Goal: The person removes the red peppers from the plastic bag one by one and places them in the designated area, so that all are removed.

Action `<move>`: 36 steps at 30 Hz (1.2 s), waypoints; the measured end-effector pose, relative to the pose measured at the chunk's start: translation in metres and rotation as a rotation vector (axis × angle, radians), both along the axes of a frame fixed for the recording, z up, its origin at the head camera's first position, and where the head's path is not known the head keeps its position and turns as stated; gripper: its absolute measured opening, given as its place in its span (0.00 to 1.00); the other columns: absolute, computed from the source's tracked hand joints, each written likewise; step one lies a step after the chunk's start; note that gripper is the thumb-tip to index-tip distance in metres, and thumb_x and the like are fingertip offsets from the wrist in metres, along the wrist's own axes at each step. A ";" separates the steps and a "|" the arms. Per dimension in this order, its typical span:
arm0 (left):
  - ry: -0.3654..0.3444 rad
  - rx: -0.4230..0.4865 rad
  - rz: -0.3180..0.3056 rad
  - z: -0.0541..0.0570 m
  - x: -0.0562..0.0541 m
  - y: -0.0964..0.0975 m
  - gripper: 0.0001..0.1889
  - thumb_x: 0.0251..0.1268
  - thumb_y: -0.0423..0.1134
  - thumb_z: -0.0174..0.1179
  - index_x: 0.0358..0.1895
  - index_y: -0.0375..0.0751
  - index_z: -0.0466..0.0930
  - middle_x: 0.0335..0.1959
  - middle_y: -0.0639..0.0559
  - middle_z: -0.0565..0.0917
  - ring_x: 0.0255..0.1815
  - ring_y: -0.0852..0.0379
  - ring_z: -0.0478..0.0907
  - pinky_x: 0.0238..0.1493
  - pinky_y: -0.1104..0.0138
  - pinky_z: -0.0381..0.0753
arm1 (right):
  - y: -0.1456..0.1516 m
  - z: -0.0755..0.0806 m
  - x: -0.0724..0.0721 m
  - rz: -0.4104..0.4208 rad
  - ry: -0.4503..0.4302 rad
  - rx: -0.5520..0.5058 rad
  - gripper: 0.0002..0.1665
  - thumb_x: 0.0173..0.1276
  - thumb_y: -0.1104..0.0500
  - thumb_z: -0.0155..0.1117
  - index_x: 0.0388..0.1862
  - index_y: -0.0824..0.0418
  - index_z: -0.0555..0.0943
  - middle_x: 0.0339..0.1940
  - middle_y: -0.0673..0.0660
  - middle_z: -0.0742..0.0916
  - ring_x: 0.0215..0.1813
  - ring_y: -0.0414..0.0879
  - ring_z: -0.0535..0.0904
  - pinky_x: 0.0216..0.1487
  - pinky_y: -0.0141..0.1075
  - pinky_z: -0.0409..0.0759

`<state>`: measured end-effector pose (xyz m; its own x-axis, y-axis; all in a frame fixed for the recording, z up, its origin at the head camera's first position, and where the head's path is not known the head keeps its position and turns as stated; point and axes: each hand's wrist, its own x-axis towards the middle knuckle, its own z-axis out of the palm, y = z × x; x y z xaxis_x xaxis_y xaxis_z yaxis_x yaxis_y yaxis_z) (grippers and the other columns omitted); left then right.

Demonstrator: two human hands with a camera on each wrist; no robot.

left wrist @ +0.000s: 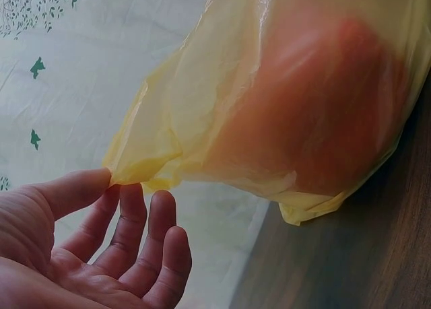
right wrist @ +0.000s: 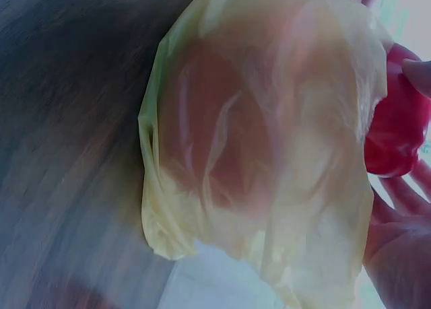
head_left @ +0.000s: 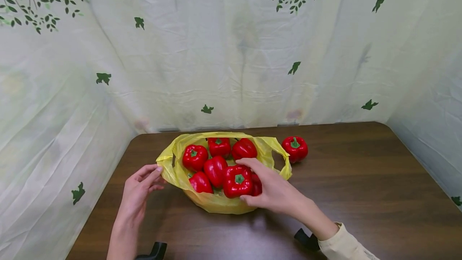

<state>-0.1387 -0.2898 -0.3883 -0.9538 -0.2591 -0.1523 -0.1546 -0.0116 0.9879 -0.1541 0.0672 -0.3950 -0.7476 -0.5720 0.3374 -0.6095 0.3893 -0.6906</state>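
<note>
A yellow plastic bag lies with its mouth wide open, and several red bell peppers are inside it. At the left side of the bag, my left hand pinches its edge between thumb and forefinger; the left wrist view shows the other fingers loosely bent below. My right hand grips a red bell pepper, stem up, at the near right part of the bag's mouth. In the right wrist view that pepper shows beyond the bag's rim, with the bag wall hiding part of it.
Another red bell pepper sits on the brown wooden table, just right of the bag. A pale curtain with leaf prints hangs behind the table and on both sides. Dark objects show by each forearm near the bottom.
</note>
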 end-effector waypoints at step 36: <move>-0.019 -0.002 0.003 0.001 0.000 0.000 0.15 0.64 0.47 0.67 0.47 0.42 0.83 0.36 0.56 0.85 0.34 0.54 0.83 0.40 0.66 0.83 | 0.076 0.024 0.016 -0.076 0.012 -0.164 0.51 0.48 0.65 0.81 0.70 0.52 0.68 0.66 0.45 0.75 0.62 0.43 0.74 0.54 0.38 0.80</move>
